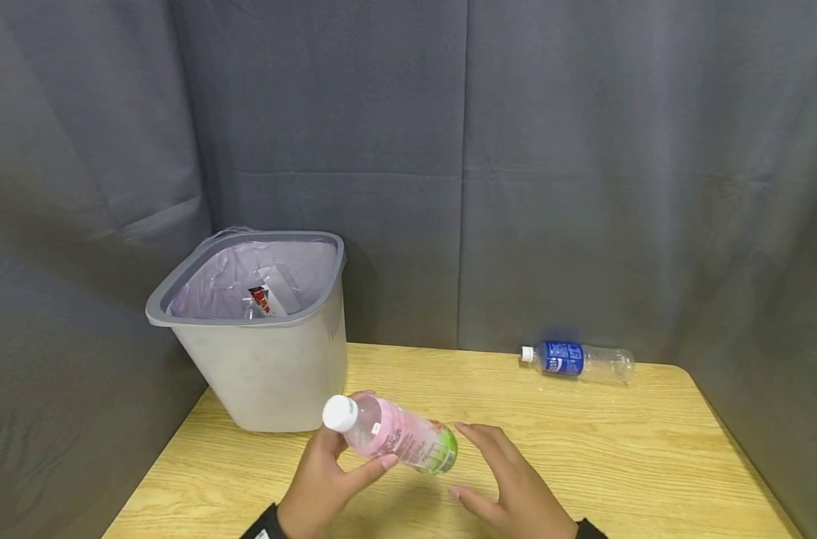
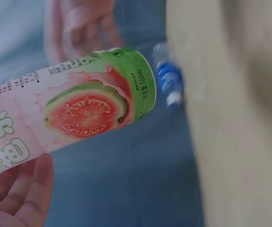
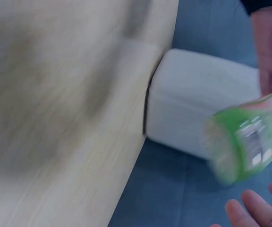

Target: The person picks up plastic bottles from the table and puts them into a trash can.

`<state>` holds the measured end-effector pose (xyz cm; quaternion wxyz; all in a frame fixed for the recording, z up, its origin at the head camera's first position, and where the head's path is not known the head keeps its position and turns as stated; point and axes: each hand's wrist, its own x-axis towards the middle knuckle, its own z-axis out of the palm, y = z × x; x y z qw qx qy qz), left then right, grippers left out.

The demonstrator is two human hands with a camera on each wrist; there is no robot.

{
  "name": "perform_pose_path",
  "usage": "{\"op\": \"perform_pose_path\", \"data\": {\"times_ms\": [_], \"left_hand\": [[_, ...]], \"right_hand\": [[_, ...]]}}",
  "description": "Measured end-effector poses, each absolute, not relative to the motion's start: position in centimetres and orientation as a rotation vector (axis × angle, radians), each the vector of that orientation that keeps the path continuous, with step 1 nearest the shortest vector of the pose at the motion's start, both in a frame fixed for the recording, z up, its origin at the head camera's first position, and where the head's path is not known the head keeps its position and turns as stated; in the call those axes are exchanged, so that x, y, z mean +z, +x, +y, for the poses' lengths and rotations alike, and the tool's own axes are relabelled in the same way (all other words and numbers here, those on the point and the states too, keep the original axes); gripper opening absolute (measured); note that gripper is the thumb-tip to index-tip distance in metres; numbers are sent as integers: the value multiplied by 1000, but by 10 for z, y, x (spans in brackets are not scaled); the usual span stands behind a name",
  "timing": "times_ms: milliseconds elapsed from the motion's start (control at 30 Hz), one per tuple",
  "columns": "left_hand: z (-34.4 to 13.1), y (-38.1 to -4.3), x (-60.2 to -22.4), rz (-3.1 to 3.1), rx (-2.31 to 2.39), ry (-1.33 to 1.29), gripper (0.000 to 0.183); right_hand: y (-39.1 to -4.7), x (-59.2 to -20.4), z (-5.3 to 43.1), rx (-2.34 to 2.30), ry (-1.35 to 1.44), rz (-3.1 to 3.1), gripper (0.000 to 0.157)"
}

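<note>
My left hand [image 1: 324, 479] grips a pink and green drink bottle [image 1: 408, 438] near its neck, thumb on the near side. The bottle is tilted in the air above the table, its white cap pointing up and left, its green base to the right. A guava picture and 500 mL print show on its label [image 2: 86, 111] in the left wrist view. My right hand [image 1: 516, 479] is just right of the base, thumb and fingers spread apart, holding nothing. In the right wrist view its fingers [image 3: 254, 208] are below the blurred bottle.
A pale waste bin [image 1: 267, 374] with a grey rim and a purple liner stands at the back left; plastic wrappers [image 1: 270, 292] lie inside. A clear bottle with a blue label [image 1: 563, 358] lies on its side along the wooden table's [image 1: 637, 449] back edge. Grey curtains [image 1: 550, 165] enclose the table.
</note>
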<state>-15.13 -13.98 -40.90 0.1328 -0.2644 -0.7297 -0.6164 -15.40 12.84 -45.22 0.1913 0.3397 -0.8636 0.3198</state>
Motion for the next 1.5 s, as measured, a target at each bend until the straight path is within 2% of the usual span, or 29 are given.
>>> {"op": "perform_pose_path", "data": {"times_ms": [233,500,633,900,1100,1400,1500], "left_hand": [[-177,-158,-342,-2026,-1591,-755,63],[-221,-161,-274,-1797,-1461,-742,60],[-243,-171,-250,-1814,-1330,-637,56],[-300,-219,-249,-2051,-1093,-312,62],[-320,-243,-255,-2229,-1095,-111,69],[-316,-246,-258,-2268,-1119,-118,76],[-313,-246,-259,-2278,-1150,-143,80]], "right_hand": [[-188,-458,166,799,741,-2597,67],[-253,-469,222,612,574,-2604,65],[-280,-473,254,535,456,-2648,65],[-321,-484,303,390,267,-2758,68],[-329,-493,325,216,246,-2714,71],[-335,-509,335,143,308,-2702,80],[-338,-512,337,103,328,-2706,77]]}}
